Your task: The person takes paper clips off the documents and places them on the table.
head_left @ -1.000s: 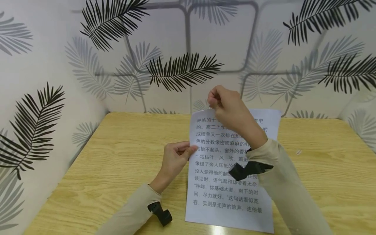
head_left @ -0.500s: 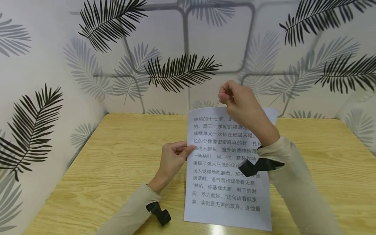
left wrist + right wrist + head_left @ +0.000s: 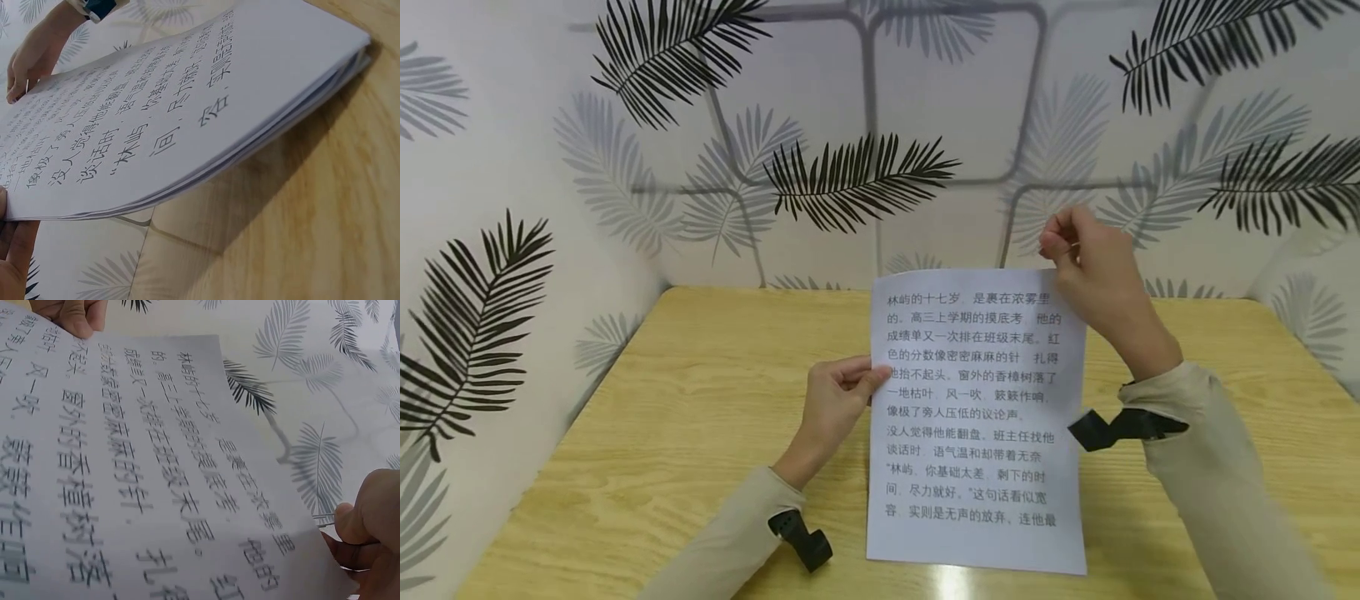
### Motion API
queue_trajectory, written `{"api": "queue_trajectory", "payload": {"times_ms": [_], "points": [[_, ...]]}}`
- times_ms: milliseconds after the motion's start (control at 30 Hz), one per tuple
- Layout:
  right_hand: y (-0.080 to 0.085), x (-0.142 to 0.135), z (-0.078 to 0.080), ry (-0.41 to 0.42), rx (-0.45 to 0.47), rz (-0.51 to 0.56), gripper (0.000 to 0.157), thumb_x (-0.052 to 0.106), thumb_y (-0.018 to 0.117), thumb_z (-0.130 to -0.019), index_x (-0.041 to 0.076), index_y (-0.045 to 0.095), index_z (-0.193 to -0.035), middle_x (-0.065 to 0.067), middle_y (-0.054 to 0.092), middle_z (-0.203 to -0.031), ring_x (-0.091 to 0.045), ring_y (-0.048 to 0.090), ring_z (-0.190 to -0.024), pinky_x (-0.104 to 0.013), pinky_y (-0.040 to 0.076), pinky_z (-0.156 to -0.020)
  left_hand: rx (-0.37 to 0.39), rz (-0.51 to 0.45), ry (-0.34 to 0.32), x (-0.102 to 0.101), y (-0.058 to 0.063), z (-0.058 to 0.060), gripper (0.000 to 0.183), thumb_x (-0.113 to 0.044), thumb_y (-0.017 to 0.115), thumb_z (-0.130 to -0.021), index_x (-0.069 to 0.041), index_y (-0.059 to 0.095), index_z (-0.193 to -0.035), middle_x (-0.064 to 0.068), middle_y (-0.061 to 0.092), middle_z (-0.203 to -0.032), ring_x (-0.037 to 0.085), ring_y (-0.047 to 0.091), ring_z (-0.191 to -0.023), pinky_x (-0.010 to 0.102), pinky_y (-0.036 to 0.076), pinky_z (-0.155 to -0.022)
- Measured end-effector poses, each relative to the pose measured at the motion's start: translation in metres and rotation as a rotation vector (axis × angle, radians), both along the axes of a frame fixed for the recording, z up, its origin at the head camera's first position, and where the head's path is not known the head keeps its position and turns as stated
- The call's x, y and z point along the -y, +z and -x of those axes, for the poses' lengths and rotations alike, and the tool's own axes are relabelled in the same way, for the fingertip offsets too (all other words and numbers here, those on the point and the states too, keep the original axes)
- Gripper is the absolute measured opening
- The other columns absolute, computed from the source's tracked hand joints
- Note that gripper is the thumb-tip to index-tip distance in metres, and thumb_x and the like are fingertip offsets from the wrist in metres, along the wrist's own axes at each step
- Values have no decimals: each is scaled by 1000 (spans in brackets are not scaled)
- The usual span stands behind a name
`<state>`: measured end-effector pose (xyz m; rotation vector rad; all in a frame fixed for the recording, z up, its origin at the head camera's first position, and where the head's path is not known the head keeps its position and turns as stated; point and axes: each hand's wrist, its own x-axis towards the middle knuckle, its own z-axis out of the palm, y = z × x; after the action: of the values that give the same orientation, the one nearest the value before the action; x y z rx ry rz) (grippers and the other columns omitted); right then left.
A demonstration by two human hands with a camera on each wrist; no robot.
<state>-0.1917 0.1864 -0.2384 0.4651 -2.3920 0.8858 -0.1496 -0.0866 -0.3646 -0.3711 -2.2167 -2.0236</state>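
Observation:
A stack of printed paper sheets (image 3: 970, 417) is held up over the table, its several layers visible along the edge in the left wrist view. My left hand (image 3: 837, 408) pinches the stack's left edge, thumb on the printed face and fingers behind. Close to the top right corner of the paper, my right hand (image 3: 1101, 271) pinches a small wire paper clip (image 3: 324, 519) between thumb and finger. In the right wrist view the clip's wire end sticks out right beside the top edge of the sheets.
The wooden table (image 3: 700, 417) spreads below, with its back edge against a leaf-patterned wall (image 3: 820, 92). Each sleeve carries a black wrist strap, such as the left strap (image 3: 801, 540).
My right hand has moved right along the top edge of the paper, from near its middle to the right corner, carrying the paper clip. The left hand keeps its grip.

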Motion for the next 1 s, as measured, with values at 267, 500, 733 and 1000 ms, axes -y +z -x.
{"api": "queue_trajectory", "payload": {"times_ms": [267,500,733,1000], "points": [[-18,-39,-5,-96,-23,44,15,8,52,-99,-7,55,-96,-21,64,-84,16,44,-72,-11,34,-60,22,5,3,0,3,1,16,0,67,-88,7,71,-102,22,72,-86,13,70,-65,23,58,-59],[-40,-81,-11,-142,52,-23,13,7,52,-98,-6,55,-97,-22,64,-86,21,40,-68,-6,34,-56,40,13,-27,1,0,2,17,-1,67,-89,7,71,-104,23,72,-89,17,71,-69,24,59,-62],[-57,-117,-18,-193,125,-66,13,5,51,-98,-7,55,-98,-27,65,-88,27,38,-67,-7,35,-50,44,12,-34,1,0,2,18,-1,66,-89,8,70,-105,23,72,-90,21,72,-72,26,59,-63],[-68,-137,-21,-222,209,-123,16,9,48,-100,-6,54,-98,-25,64,-86,15,40,-60,-17,37,-46,40,7,-37,0,1,2,18,-1,66,-89,8,70,-105,24,72,-90,14,71,-69,24,59,-62]]}}
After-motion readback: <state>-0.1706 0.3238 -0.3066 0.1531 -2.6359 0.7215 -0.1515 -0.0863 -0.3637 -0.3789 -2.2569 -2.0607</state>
